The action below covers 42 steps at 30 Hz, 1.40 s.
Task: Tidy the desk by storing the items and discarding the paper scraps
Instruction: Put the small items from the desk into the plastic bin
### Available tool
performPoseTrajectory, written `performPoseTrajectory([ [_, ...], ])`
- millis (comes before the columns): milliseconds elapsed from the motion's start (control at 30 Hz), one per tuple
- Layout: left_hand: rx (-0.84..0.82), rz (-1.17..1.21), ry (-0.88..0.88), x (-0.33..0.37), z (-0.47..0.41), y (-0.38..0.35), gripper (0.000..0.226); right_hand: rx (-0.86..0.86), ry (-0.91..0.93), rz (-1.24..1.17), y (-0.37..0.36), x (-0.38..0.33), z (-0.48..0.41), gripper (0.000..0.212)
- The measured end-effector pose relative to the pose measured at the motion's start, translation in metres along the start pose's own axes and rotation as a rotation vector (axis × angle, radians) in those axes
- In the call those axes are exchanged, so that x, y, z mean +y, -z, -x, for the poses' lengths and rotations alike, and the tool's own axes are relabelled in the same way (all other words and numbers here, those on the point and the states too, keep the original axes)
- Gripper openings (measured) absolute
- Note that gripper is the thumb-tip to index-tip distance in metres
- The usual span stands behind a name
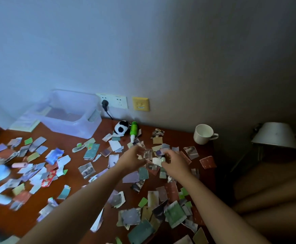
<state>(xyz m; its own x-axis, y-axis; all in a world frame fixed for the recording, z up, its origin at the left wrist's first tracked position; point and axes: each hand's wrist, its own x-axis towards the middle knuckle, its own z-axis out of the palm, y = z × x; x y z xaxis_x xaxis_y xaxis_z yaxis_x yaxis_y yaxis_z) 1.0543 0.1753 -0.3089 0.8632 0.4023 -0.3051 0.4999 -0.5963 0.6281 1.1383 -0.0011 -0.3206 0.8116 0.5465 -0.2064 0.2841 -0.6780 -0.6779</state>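
Scrap collection underway: left hand [133, 160] pinches a paper scrap [148, 154]; right hand [174, 165] curled over table [179, 138] litter, grip unclear. Next: gather more, discard.

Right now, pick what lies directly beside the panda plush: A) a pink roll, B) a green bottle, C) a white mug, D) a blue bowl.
B: the green bottle lies on its side right next to the panda plush.

The brown desk [106, 224] bears paper scraps [89, 151], a clear bin [77, 126] and a mug [203, 134].
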Motion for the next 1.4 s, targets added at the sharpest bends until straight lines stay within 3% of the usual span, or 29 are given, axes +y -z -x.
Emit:
performPoseTrajectory([
  [333, 0.023, -0.043, 0.026, -0.032, 0.005, 0.040, 0.047, -0.022, -0.027, 0.023, -0.031, -0.032, -0.011, 0.046],
  [733, -0.081, -0.090, -0.101, -0.102, -0.037, 0.104, 0.054, 0.120, -0.177, -0.027, -0.089, -0.096, -0.026, 0.045],
  [867, -0.113, -0.007, -0.104, -0.124, -0.051, 0.120, 0.051, 0.168, -0.214, -0.059, -0.107, -0.115, -0.028, 0.042],
  [1133, -0.200, 0.108, -0.098, -0.140, -0.078, 0.134, 0.057, 0.177, -0.259, -0.015, -0.113, -0.134, -0.053, 0.046],
  [1400, -0.140, 0.042, -0.127, -0.143, -0.133, 0.135, 0.065, 0.148, -0.266, 0.011, -0.111, -0.131, -0.111, 0.048],
])
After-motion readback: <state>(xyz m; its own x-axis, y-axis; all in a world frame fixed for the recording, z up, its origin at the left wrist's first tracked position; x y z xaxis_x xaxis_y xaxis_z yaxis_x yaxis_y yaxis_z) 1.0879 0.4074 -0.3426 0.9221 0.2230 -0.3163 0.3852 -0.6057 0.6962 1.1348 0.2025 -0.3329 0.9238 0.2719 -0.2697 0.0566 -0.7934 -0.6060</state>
